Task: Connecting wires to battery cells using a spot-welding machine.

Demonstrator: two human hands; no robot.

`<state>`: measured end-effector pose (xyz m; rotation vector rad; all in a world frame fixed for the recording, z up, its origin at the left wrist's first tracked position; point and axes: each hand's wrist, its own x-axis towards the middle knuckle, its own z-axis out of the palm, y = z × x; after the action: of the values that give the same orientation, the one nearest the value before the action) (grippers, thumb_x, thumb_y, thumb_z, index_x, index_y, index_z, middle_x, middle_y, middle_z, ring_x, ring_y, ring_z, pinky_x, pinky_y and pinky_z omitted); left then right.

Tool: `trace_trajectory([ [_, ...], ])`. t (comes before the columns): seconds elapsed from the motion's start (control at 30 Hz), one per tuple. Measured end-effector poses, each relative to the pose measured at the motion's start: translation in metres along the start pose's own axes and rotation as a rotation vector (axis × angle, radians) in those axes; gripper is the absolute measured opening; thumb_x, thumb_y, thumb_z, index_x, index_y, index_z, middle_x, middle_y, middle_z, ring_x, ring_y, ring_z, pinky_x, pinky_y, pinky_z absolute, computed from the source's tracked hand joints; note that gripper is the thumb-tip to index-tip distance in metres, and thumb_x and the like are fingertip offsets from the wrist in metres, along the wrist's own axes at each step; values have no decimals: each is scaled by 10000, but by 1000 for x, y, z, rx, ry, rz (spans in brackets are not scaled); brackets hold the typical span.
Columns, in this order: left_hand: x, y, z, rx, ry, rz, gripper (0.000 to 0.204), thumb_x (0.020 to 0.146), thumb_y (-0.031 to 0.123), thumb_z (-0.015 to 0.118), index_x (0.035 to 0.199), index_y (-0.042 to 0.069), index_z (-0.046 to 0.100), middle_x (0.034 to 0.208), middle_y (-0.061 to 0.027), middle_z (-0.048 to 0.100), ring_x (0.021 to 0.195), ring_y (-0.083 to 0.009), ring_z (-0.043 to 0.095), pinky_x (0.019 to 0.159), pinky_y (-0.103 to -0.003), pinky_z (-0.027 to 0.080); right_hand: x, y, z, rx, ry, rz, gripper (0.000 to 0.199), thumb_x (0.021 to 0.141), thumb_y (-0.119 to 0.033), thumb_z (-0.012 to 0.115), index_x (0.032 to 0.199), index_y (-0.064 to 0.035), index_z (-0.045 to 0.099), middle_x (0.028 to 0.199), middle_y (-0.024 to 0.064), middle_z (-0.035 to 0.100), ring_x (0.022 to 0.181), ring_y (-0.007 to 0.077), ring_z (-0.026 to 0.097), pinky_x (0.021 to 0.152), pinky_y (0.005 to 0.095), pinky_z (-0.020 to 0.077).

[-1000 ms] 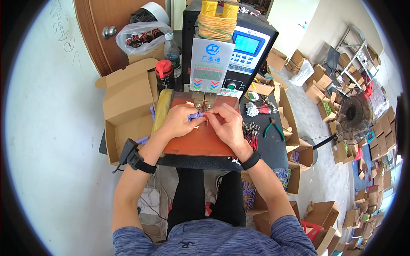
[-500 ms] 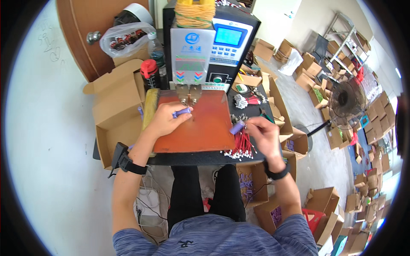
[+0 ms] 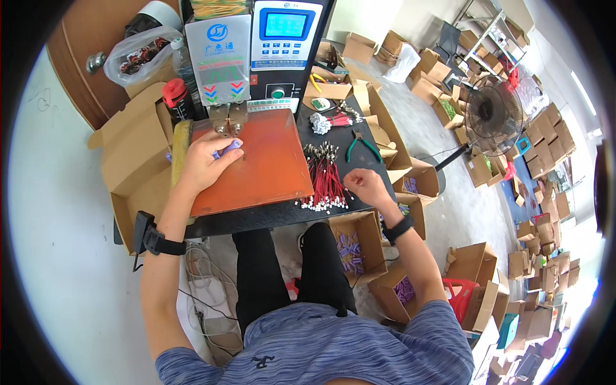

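My left hand point(image 3: 206, 160) is closed around a purple cylindrical battery cell point(image 3: 228, 148). It keeps the cell just below the metal electrode tips point(image 3: 228, 122) of a spot welding machine point(image 3: 218, 58), over an orange-brown mat point(image 3: 269, 163). Whether cell and tips touch I cannot tell. My right hand point(image 3: 367, 187) is near the table's right edge, fingers curled together; what they hold, if anything, is hidden. Beside it lies a bundle of red and black wire leads point(image 3: 326, 176) with white connectors. Green-handled pliers point(image 3: 362, 147) rest just beyond that hand.
More leads point(image 3: 333, 120) lie farther back on the black table point(image 3: 256, 218). An open carton point(image 3: 138, 173) stands at the left, near a red-capped bottle point(image 3: 177, 99). Below the right edge, cartons point(image 3: 375, 240) hold purple cells. A fan point(image 3: 493, 115) stands farther right.
The view has swung right, so the table appears farther left. The purple cell in my right hand is no longer visible, and that hand has drawn nearer me. My left hand still holds its cell.
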<state>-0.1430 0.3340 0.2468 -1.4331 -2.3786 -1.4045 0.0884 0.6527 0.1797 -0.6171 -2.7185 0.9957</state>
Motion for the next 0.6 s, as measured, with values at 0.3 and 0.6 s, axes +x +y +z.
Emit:
trace_trajectory([
  [0.3,0,2,0,-150,21,-15,254,850,185,701,1000,-20,686,830,-85,655,685,-117,562,642,-258,446,38,6,-9,-57,-224,35,157,777,-150,661,803,4,657,725,136,678,698,266,680,702,367,530],
  [0.6,3,0,3,-171,3,9,203,850,123,684,1006,-7,686,865,-59,646,688,-96,544,639,-243,441,42,6,-19,-346,-91,-225,133,741,-82,628,853,-42,686,787,150,684,743,298,676,701,395,530],
])
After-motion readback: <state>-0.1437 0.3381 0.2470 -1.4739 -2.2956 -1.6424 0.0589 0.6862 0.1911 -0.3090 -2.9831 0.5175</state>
